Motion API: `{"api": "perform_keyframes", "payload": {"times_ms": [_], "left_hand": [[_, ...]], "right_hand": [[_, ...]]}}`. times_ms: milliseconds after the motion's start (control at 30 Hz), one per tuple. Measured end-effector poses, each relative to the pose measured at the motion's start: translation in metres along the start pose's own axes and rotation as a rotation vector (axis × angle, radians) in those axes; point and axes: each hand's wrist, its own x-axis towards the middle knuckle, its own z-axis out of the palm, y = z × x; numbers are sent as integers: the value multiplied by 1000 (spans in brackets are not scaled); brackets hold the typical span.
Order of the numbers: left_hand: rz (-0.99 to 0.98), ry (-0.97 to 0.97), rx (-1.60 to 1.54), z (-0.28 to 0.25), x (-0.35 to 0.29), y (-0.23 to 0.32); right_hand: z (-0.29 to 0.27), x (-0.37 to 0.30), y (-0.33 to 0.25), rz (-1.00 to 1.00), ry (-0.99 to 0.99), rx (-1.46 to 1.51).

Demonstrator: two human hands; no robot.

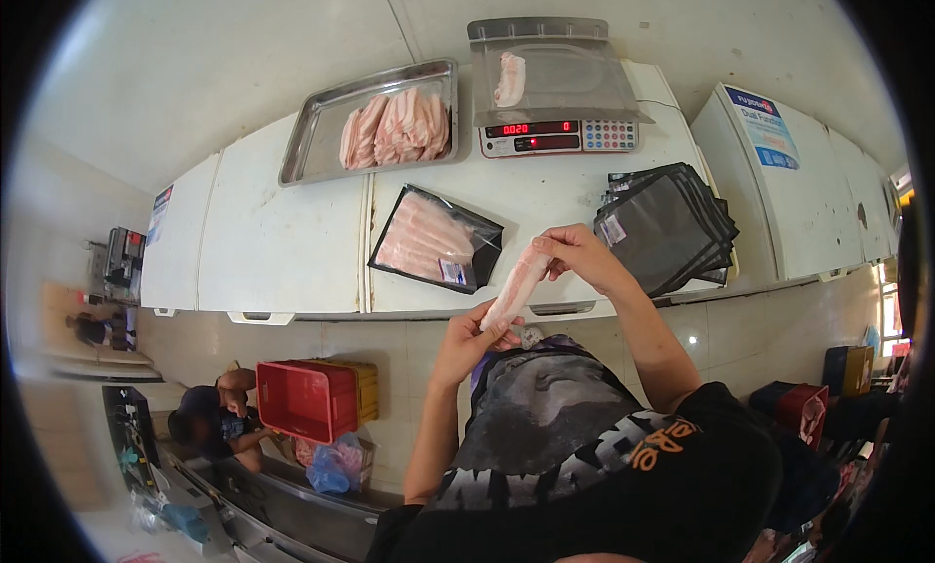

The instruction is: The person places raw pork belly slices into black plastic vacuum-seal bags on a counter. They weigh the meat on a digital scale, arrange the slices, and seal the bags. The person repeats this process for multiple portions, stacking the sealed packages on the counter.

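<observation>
A long strip of raw pink meat [518, 285] is stretched between both hands. My right hand [575, 251] pinches its upper end, and my left hand [469, 337] grips its lower end. Both are just in front of the white freezer top [282, 242]. On that top lies a black vacuum pouch filled with sliced meat [433, 240]. A stack of empty black pouches [667, 227] sits to the right. A metal tray with meat slices [375, 125] stands at the back left. A scale [550, 86] at the back carries one meat piece [509, 79].
Another white chest freezer [789, 183] stands at the right. Below left on the tiled floor are a red crate [307, 399] on a yellow one, a blue plastic bag [331, 469], and a crouching person [214, 417]. Red and yellow crates [828, 388] sit at the right.
</observation>
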Motion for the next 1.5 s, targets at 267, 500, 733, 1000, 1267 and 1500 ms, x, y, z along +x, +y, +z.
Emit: {"api": "perform_keyframes", "payload": {"times_ms": [267,500,733,1000,1267,1500], "left_hand": [[-42,-99,-155,0,10,-14],[27,-153,197,-2,12,5],[295,83,546,34,13,67],[102,278,-391,29,51,43],[-24,441,24,12,55,38],[174,437,979,-36,60,80]], "right_hand": [[-9,0,-4,-70,-44,-57],[-11,-15,-33,-159,-125,-233],[8,-30,-51,-295,-230,-451],[23,3,27,-263,-457,744],[42,-20,88,-29,-236,1276],[44,-28,117,-30,25,1352]]}}
